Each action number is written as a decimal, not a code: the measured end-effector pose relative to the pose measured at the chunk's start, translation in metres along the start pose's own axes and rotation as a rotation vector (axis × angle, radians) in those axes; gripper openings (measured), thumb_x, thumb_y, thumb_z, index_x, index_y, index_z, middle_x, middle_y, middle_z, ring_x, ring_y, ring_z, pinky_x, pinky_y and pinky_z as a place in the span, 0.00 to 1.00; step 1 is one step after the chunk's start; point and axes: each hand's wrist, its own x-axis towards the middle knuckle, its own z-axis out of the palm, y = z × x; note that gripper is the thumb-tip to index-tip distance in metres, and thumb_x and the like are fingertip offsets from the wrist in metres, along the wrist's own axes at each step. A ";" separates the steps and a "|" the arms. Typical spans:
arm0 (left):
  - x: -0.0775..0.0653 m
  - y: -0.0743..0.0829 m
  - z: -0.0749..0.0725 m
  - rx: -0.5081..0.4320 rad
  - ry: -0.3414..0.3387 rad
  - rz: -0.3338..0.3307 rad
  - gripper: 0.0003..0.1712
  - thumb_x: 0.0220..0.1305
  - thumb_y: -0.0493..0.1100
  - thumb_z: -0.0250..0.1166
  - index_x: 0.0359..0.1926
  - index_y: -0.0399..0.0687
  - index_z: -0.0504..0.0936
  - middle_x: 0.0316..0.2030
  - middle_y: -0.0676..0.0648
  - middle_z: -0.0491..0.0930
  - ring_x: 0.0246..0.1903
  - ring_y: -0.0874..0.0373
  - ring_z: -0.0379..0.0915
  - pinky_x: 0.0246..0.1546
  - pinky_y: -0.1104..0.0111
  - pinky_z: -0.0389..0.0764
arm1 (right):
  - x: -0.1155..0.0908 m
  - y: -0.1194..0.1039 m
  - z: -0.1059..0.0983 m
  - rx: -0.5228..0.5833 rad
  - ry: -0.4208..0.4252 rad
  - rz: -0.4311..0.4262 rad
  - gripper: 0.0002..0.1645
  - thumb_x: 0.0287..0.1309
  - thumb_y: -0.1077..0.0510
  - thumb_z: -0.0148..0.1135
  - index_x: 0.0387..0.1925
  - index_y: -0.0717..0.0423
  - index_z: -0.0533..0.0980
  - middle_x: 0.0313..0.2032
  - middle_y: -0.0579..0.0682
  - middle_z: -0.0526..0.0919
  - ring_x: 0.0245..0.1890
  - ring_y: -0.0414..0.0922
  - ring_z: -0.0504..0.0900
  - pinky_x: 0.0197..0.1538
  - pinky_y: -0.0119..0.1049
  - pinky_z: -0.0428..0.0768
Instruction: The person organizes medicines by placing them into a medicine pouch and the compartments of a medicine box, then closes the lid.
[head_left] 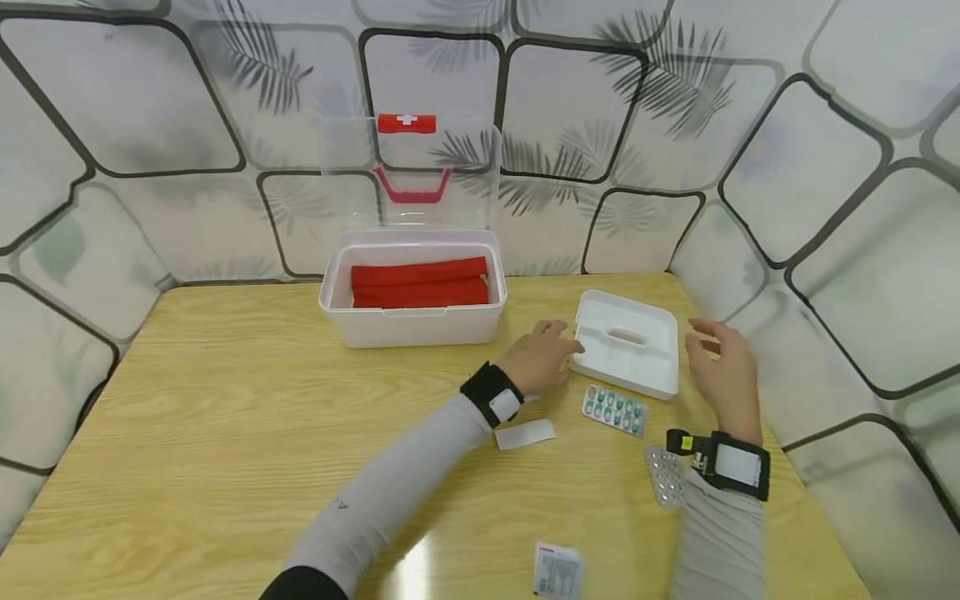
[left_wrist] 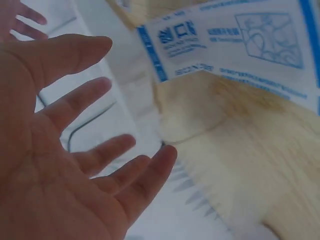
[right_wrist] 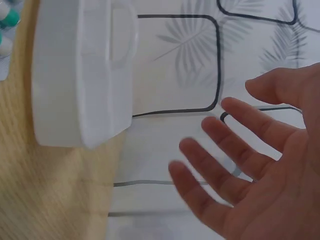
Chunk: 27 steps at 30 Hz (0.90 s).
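Note:
A white plastic tray point(head_left: 645, 367) with a raised handle at its centre lies on the table between the two hands. My left hand point(head_left: 542, 357) is at its left edge, fingers spread and grasping nothing; the head view cannot settle whether the fingertips touch it. To the right of the tray, my right hand point(head_left: 723, 375) hovers with relaxed fingers. The right wrist view has that hand point(right_wrist: 250, 160) apart from the tray's side wall point(right_wrist: 105, 90). Close by the left wrist lies a white strip point(head_left: 525, 434); blue-printed packaging point(left_wrist: 220, 47) appears in the left wrist view.
Behind stands a white box point(head_left: 412, 327), its clear lid point(head_left: 345, 150) raised, with folded red fabric point(head_left: 420, 296) inside. In front of the tray are a blister pack of green-and-white capsules point(head_left: 614, 410), a silver blister pack point(head_left: 665, 477) and a small printed packet point(head_left: 558, 572).

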 end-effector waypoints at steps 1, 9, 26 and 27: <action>0.004 0.000 0.002 0.002 -0.004 -0.029 0.27 0.69 0.48 0.65 0.68 0.61 0.76 0.73 0.43 0.63 0.72 0.46 0.59 0.62 0.56 0.76 | 0.001 0.002 0.002 0.000 -0.008 0.004 0.29 0.75 0.49 0.48 0.68 0.62 0.71 0.66 0.67 0.72 0.62 0.68 0.73 0.60 0.60 0.73; 0.024 -0.003 0.016 -0.006 0.079 -0.039 0.04 0.67 0.45 0.67 0.41 0.55 0.86 0.40 0.52 0.79 0.38 0.60 0.74 0.34 0.67 0.77 | 0.004 0.007 0.009 -0.043 -0.114 -0.005 0.38 0.77 0.43 0.44 0.76 0.63 0.59 0.71 0.73 0.60 0.69 0.72 0.61 0.66 0.69 0.62; -0.097 -0.017 -0.011 -0.070 0.329 0.083 0.05 0.66 0.46 0.70 0.38 0.53 0.84 0.38 0.56 0.83 0.35 0.65 0.77 0.40 0.73 0.79 | 0.000 -0.023 0.003 -0.014 -0.138 -0.146 0.40 0.78 0.41 0.40 0.80 0.58 0.50 0.76 0.69 0.52 0.74 0.71 0.53 0.70 0.71 0.53; -0.114 -0.019 -0.014 -0.089 0.345 0.081 0.05 0.66 0.46 0.71 0.37 0.52 0.84 0.39 0.56 0.83 0.35 0.64 0.77 0.39 0.73 0.80 | -0.001 -0.026 0.004 -0.009 -0.147 -0.152 0.40 0.78 0.41 0.40 0.80 0.57 0.49 0.76 0.69 0.52 0.74 0.71 0.53 0.70 0.71 0.53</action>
